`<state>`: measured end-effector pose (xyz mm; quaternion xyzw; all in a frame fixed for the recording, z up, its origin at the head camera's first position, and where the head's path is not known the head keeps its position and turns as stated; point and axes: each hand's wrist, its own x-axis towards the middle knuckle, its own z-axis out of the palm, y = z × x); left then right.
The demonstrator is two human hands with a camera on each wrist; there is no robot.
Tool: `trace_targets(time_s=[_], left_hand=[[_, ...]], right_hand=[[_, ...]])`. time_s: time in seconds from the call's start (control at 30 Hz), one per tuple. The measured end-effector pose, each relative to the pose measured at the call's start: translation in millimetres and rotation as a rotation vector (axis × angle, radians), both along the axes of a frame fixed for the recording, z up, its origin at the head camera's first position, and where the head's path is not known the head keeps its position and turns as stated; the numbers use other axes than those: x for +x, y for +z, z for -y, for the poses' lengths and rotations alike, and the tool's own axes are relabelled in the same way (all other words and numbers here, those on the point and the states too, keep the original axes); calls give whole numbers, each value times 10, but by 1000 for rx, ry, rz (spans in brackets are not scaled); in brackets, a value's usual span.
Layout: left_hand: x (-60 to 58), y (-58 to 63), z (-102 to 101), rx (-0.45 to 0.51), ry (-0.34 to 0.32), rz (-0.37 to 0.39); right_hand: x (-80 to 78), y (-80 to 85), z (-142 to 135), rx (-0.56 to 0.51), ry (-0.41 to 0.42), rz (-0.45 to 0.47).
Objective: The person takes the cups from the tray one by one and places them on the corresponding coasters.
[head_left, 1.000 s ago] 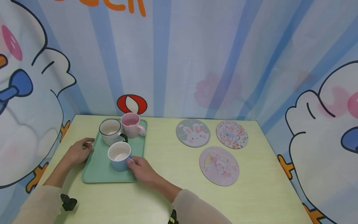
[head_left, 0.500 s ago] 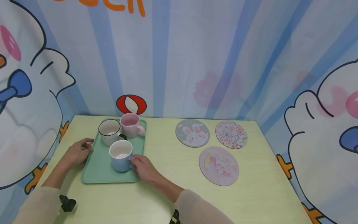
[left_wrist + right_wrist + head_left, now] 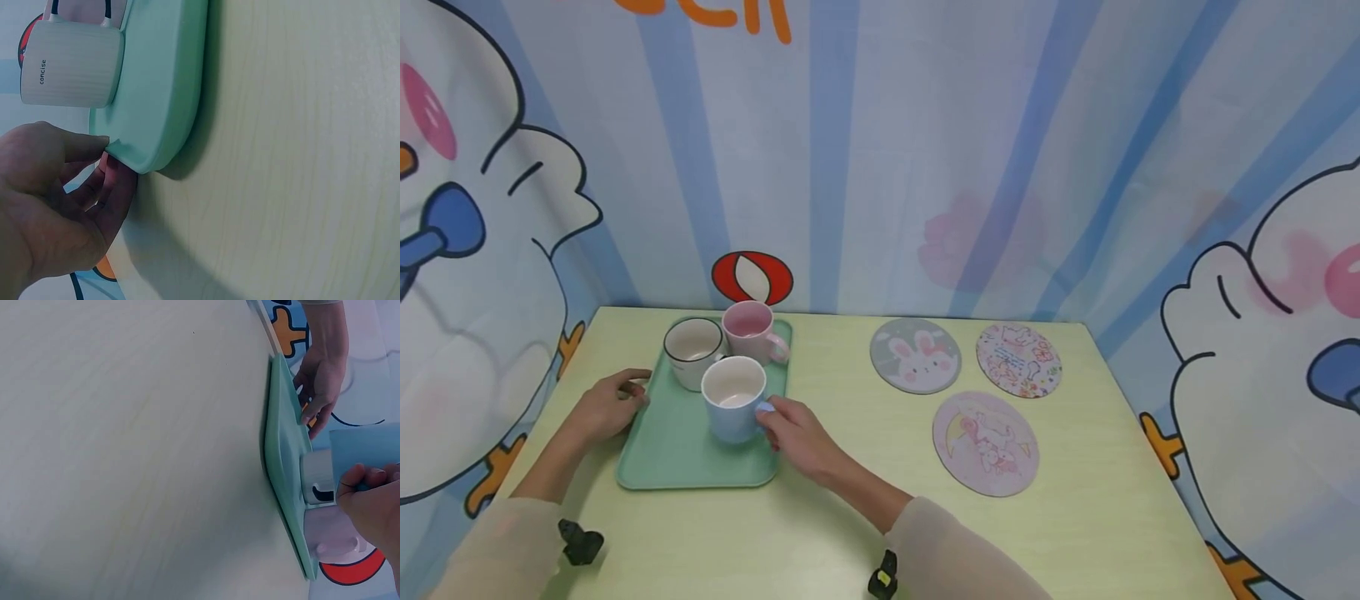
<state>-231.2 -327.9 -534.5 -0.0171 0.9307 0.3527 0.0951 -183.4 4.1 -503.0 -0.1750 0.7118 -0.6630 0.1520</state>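
In the head view my right hand (image 3: 801,437) pinches the handle of a light blue mug (image 3: 733,412), white inside. The mug hangs upright above the green tray (image 3: 670,454); the right wrist view also shows this blue mug (image 3: 362,447) raised off the tray. My left hand (image 3: 610,406) holds the tray's left edge; in the left wrist view the thumb of that hand (image 3: 50,200) lies on the rim, with fingers against the outer side. A white mug with a dark rim (image 3: 688,358) and a pink mug (image 3: 750,333) stand at the tray's back.
Three round coasters lie flat at the table's right: a grey rabbit coaster (image 3: 916,357), a floral coaster (image 3: 1019,360) and a pink coaster (image 3: 986,444). A striped cartoon curtain (image 3: 880,167) rises behind the pale yellow table (image 3: 850,367).
The right hand has lifted the blue mug off the tray and moved it slightly right and back. The left hand stays at the tray's edge.
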Motion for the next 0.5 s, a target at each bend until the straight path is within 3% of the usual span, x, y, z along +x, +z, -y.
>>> trace_targets(time_s=[0.3, 0.5], left_hand=[[-13, -15, 0, 8, 9, 14], [-5, -16, -4, 6, 3, 8]], right_hand=[[-64, 43, -266, 41, -4, -35], [-79, 35, -402, -15, -15, 4]])
